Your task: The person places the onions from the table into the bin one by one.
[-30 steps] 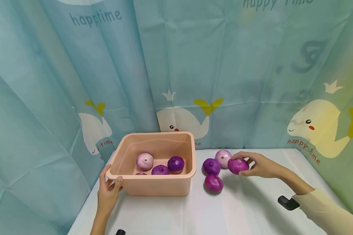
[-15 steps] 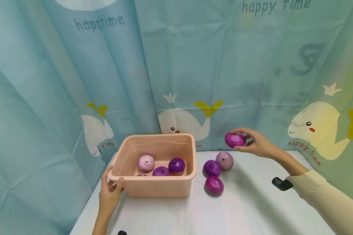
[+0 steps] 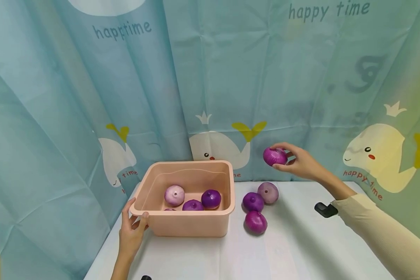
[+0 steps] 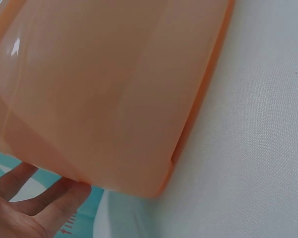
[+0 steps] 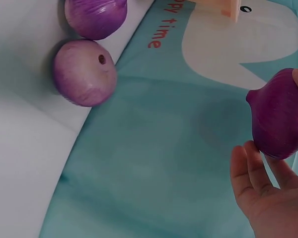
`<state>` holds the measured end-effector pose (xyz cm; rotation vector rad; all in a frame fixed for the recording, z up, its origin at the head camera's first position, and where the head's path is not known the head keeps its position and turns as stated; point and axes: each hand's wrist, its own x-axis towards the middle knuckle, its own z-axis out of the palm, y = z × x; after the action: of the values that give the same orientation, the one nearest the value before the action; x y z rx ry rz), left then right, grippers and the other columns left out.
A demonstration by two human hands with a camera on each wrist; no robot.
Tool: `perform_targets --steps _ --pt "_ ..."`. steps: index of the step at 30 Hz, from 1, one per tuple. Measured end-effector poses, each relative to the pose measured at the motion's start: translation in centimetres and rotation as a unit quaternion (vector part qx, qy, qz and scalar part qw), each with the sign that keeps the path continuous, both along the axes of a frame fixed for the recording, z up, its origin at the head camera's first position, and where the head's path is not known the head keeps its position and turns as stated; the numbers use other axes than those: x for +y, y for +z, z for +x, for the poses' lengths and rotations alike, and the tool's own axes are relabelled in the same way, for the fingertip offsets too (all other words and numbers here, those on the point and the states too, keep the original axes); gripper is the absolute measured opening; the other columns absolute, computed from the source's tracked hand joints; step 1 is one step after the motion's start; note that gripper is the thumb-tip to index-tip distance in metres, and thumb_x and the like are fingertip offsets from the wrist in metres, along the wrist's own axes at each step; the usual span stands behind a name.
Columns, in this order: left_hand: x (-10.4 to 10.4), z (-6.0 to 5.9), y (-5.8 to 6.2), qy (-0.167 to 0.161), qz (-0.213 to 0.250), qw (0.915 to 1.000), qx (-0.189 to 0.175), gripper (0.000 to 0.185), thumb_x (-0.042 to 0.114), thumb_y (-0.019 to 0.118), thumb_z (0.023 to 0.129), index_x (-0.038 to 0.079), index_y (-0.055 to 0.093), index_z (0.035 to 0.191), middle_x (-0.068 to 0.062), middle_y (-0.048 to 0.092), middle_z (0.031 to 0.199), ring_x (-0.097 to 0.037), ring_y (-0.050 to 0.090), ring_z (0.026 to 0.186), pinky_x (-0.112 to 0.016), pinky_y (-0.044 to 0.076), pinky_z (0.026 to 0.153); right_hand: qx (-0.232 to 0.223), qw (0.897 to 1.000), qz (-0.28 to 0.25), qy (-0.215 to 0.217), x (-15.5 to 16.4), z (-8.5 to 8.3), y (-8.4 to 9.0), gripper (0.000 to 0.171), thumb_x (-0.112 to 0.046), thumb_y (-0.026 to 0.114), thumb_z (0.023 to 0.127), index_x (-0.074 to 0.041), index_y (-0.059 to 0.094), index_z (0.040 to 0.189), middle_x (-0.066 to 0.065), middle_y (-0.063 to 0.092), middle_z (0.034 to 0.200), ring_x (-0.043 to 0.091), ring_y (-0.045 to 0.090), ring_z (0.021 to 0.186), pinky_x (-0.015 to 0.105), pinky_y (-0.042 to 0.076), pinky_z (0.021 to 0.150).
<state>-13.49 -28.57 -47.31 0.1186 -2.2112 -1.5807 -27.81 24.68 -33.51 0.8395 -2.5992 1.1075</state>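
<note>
A person's right hand [image 3: 297,161] holds a purple onion [image 3: 275,156] in the air, its fingers [image 3: 282,147] curled round it, above the white counter [image 3: 301,249] and to the right of a peach plastic tub [image 3: 192,223]. The left hand [image 3: 133,229] grips the tub's near left corner, thumb over the rim.

By the look of it, the sorting is roughly half done — four onions lie inside the tub (one only partly visible), while three more sit in a cluster on the counter [image 3: 255,202] just beside the tub's right wall.

The head view alone shows the tub's contents. The right wrist view shows the held onion's ribbed skin close up, plus two counter onions below it — the left wrist view shows only the tub's outer wall and fingertips under its edge.
</note>
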Motion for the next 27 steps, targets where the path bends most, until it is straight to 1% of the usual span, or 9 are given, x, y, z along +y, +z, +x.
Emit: perform_targets --steps 8,14,18,22,27 --pt "0.0 0.0 -0.1 0.002 0.002 1.0000 -0.001 0.067 0.019 0.062 0.105 0.025 0.025 0.161 -0.027 0.040 0.155 0.004 0.064 0.092 -0.025 0.060 0.076 -0.005 1.000 -0.001 0.003 -0.2 -0.4 -0.1 0.055 -0.018 0.085 0.087 -0.015 0.061 0.136 0.013 0.061 0.131 0.032 0.064 0.102 0.025 0.059 0.075" --pt "0.1 0.0 -0.1 0.002 0.001 1.0000 -0.001 0.067 0.019 0.062 0.105 0.024 0.025 0.161 -0.028 0.040 0.155 0.004 0.064 0.091 -0.025 0.060 0.075 -0.004 1.000 0.001 0.006 -0.1 -0.7 -0.4 0.055 -0.020 0.085 0.087 -0.016 0.061 0.136 0.013 0.061 0.131 0.031 0.064 0.101 0.031 0.060 0.076" --pt "0.1 0.1 -0.1 0.004 -0.002 1.0000 0.000 0.067 0.018 0.061 0.105 0.024 0.025 0.161 -0.028 0.039 0.155 0.005 0.063 0.091 -0.025 0.060 0.075 -0.006 1.000 0.008 0.008 -0.3 -0.8 -0.3 0.054 -0.021 0.085 0.087 -0.017 0.061 0.135 0.012 0.062 0.129 0.030 0.065 0.101 0.030 0.060 0.076" --pt "0.1 0.0 -0.1 0.006 -0.004 1.0000 0.004 0.066 0.018 0.061 0.105 0.024 0.026 0.160 -0.028 0.040 0.155 0.005 0.064 0.091 -0.026 0.060 0.075 -0.014 0.999 0.034 0.023 -1.0 -1.0 0.4 0.052 -0.017 0.084 0.087 -0.017 0.061 0.134 0.013 0.063 0.127 0.030 0.065 0.100 0.029 0.060 0.075" --pt "0.1 0.0 -0.2 0.003 0.001 1.0000 0.007 0.066 0.017 0.061 0.105 0.024 0.026 0.160 -0.027 0.040 0.155 0.003 0.064 0.091 -0.025 0.060 0.075 -0.019 0.995 0.078 0.055 -2.9 -1.8 1.8 0.051 -0.015 0.083 0.087 -0.020 0.060 0.133 0.012 0.063 0.129 0.026 0.065 0.099 0.034 0.059 0.078"
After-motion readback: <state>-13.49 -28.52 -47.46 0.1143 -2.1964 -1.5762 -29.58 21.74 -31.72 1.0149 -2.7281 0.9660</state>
